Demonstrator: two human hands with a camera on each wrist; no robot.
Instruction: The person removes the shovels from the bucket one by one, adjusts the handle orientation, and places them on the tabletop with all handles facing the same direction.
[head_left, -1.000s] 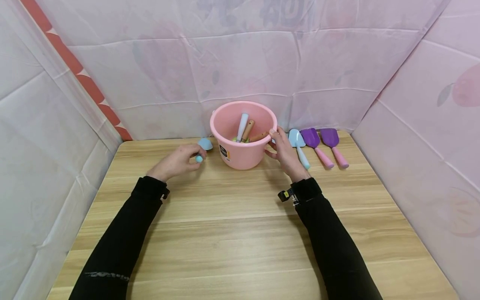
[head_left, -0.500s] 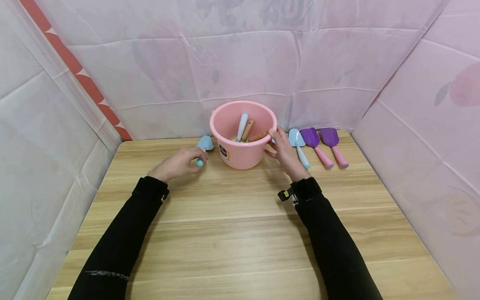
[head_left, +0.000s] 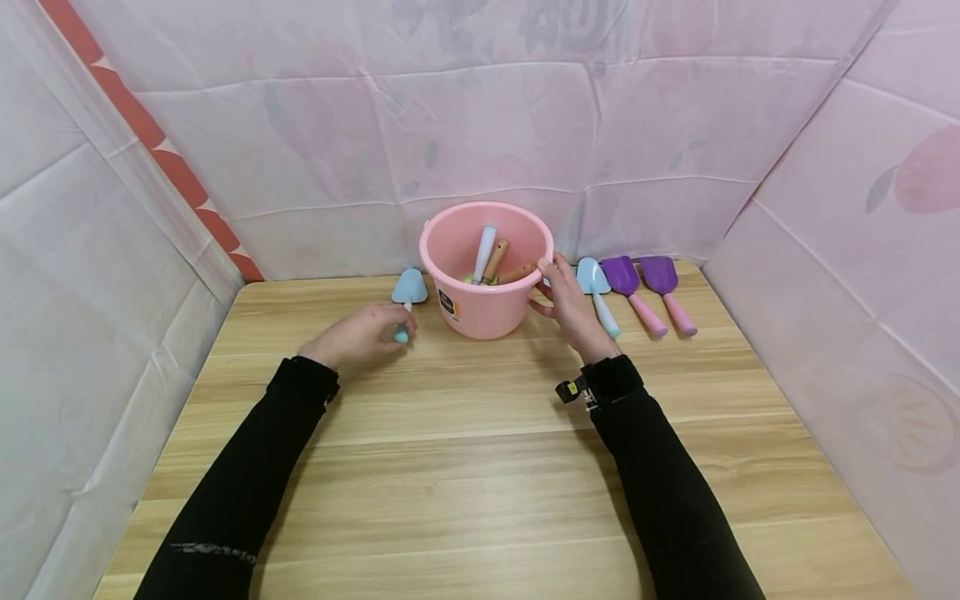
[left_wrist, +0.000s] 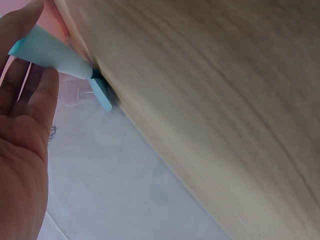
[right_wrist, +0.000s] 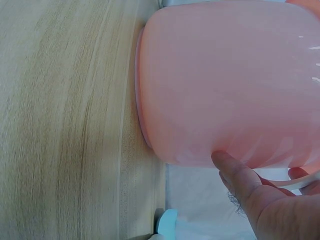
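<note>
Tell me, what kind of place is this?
Probably a little play corner: a wooden table walled in by pink fruit-print cloth, with a pink bucket of toy tools and small shovels beside it.

The round pink plastic bucket point(head_left: 486, 271) looked smooth and slightly glossy; the light wood-grain table point(head_left: 487, 467) looked matt; the backdrop was creased cloth.

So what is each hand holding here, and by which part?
The left hand pinches the small light-blue plastic toy shovel by its handle, blade pointing away. The right hand grips the round pink plastic bucket at its rim.
</note>
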